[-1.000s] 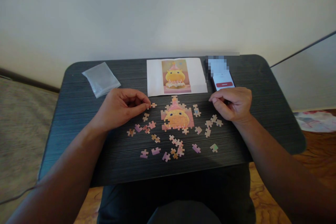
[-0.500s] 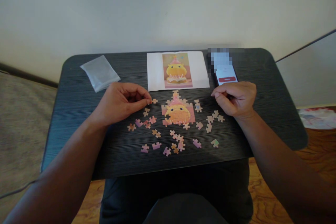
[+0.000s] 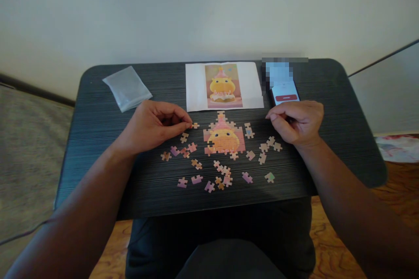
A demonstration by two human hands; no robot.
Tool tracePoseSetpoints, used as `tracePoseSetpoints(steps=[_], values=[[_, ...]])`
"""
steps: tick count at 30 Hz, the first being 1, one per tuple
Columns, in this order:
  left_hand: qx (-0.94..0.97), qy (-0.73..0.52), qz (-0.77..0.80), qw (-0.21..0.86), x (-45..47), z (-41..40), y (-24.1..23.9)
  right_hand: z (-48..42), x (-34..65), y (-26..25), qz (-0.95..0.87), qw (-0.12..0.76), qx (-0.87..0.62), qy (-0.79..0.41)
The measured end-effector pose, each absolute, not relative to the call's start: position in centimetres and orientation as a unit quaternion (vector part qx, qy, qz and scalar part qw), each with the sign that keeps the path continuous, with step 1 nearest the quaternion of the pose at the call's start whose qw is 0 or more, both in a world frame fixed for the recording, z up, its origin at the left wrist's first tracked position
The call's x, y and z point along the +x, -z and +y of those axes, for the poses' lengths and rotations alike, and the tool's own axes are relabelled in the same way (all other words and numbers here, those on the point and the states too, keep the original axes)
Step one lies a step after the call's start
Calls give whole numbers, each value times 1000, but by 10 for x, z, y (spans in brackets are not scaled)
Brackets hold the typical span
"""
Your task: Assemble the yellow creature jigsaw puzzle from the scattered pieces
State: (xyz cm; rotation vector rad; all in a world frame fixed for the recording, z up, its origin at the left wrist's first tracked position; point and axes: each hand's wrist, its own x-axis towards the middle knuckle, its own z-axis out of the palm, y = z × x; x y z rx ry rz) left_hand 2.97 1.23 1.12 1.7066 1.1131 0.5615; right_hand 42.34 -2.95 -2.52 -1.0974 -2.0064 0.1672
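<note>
A partly assembled jigsaw [image 3: 224,138] of a yellow character lies mid-table, with several loose pieces [image 3: 209,174] scattered around it. My left hand [image 3: 153,123] rests left of it, fingers curled, with thumb and forefinger pinching a small puzzle piece [image 3: 194,125] on the tabletop. My right hand [image 3: 298,122] rests right of the jigsaw, fingers folded in a loose fist; whether anything is inside is hidden. A printed reference picture [image 3: 224,86] lies behind the jigsaw.
The dark ribbed table [image 3: 98,139] has rounded corners. A clear plastic bag [image 3: 127,88] lies at the back left. A phone [image 3: 284,92] with a lit screen lies behind my right hand. A plain wall stands behind; wooden floor shows on the right.
Both hands have stayed where they were on the table. The view has tilted slightly, so everything sits a little higher in frame.
</note>
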Motion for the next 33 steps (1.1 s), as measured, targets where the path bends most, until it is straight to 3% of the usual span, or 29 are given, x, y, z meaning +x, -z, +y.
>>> tracePoseSetpoints(steps=[33], values=[[689,-260,446,509,32,12,-7,-26,424,28,-796,431,-423,-48]])
